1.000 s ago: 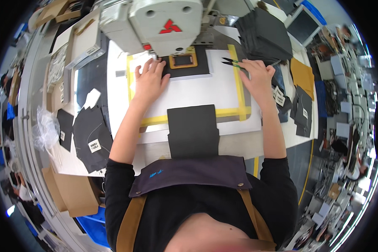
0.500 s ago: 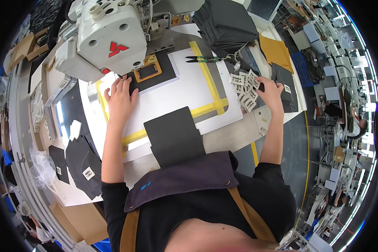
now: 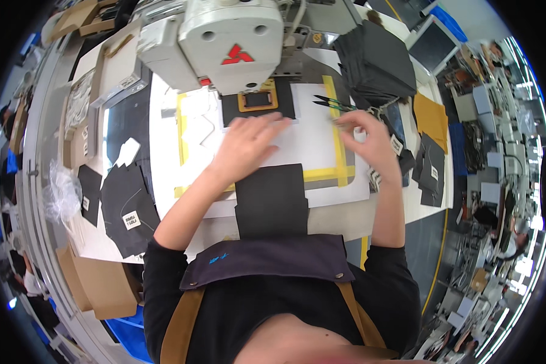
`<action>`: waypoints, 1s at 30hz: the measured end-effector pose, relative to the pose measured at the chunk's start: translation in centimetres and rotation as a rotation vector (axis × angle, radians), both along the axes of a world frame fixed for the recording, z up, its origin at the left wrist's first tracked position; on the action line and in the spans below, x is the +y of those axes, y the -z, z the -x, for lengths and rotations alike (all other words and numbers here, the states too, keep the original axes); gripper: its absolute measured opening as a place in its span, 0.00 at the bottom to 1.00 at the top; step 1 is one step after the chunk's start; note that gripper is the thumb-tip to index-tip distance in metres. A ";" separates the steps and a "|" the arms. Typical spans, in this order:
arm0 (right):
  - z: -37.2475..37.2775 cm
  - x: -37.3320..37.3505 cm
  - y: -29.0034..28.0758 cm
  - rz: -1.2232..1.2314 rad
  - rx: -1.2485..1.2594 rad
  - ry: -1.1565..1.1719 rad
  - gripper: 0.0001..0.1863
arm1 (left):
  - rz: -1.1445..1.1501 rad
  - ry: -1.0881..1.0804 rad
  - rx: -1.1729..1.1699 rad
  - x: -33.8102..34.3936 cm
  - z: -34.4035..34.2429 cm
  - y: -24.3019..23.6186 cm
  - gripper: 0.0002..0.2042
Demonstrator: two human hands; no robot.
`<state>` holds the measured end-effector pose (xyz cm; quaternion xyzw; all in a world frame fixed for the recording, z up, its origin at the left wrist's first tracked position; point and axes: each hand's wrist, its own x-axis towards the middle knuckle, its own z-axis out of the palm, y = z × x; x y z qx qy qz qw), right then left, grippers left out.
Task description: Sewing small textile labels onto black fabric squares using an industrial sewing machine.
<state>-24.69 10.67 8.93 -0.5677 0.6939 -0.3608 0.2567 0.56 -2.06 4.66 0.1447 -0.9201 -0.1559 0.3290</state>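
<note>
My left hand point(image 3: 249, 142) lies flat with fingers spread on the white work plate point(image 3: 321, 151), just below a black fabric piece point(image 3: 230, 109) held under an orange clamp frame point(image 3: 258, 100). My right hand point(image 3: 370, 136) hovers over the right strip of yellow tape point(image 3: 340, 151), its fingers curled and blurred close to a pair of thread snips point(image 3: 330, 103). I cannot tell whether it holds anything. A larger black fabric rectangle point(image 3: 272, 200) lies at the front edge, between my forearms.
The white sewing machine head point(image 3: 233, 42) looms over the clamp. A stack of dark fabric point(image 3: 376, 57) sits back right. Small labelled dark pieces point(image 3: 431, 170) lie right, and more black pieces point(image 3: 127, 203) left. A cardboard box point(image 3: 103, 282) stands lower left.
My right hand has come back from the label pile at the right to the yellow tape. My left hand slid from the clamp frame down onto the white plate.
</note>
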 end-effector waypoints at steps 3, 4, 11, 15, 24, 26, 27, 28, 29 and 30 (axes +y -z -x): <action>-3.9 -4.9 1.9 -0.059 -0.145 -0.349 0.12 | -0.035 0.011 0.116 0.2 0.5 1.3 0.16; -4.3 -6.0 2.8 -0.059 -0.145 -0.363 0.12 | -0.033 -0.003 0.115 -0.3 0.4 1.9 0.16; -7.1 -9.6 5.8 -0.048 -0.322 -0.275 0.11 | -0.188 -0.189 0.165 -3.3 -0.7 4.2 0.06; -6.7 -11.5 7.9 0.086 -0.216 -0.210 0.07 | -0.110 -0.204 0.150 -4.5 -0.4 4.9 0.07; -5.7 -13.2 9.5 0.438 0.242 -0.318 0.06 | 0.178 -0.201 -0.094 -4.8 -1.2 5.7 0.13; -5.7 -13.3 9.4 0.436 0.267 -0.310 0.06 | 0.226 -0.199 -0.094 -4.9 -1.2 5.9 0.14; -5.7 -13.3 9.4 0.432 0.280 -0.306 0.06 | 0.275 -0.194 -0.092 -4.9 -1.2 6.0 0.16; -5.8 -13.3 9.3 0.429 0.293 -0.303 0.06 | 0.275 -0.194 -0.092 -4.9 -1.2 6.0 0.16; -5.8 -13.3 9.4 0.428 0.293 -0.302 0.06 | 0.276 -0.203 -0.132 -4.8 -1.3 6.0 0.17; -5.8 -13.3 9.5 0.423 0.296 -0.305 0.06 | 0.278 -0.212 -0.171 -4.7 -1.4 5.9 0.18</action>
